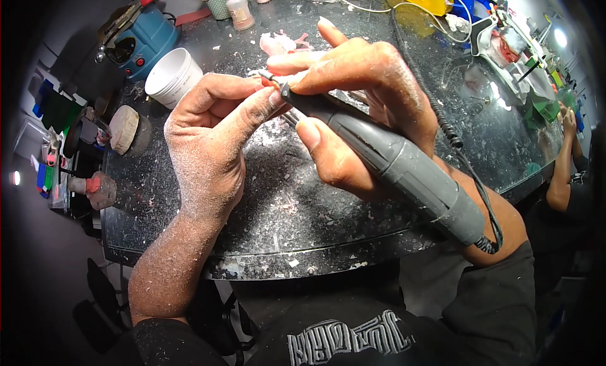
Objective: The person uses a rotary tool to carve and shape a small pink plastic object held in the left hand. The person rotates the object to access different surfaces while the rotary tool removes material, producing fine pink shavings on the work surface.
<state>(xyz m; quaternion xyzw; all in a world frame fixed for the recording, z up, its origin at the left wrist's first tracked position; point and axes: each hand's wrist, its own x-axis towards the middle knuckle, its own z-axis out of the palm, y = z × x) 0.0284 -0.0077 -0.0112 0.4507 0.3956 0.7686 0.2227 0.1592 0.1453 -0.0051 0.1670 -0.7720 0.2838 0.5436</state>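
Observation:
My right hand grips a grey rotary handpiece like a pen, its coiled black cord trailing off toward the back of the bench. The tool's metal tip points left, into my left hand. That hand is closed around a small piece that its fingers hide almost wholly. Fine white dust covers both hands and my left forearm. Both hands hover over the dark speckled bench, close together and touching at the fingertips.
A white cup and a blue machine stand at the back left. Pink pieces and small bottles lie behind my hands. Another person's arm is at the right. Dust and chips litter the bench.

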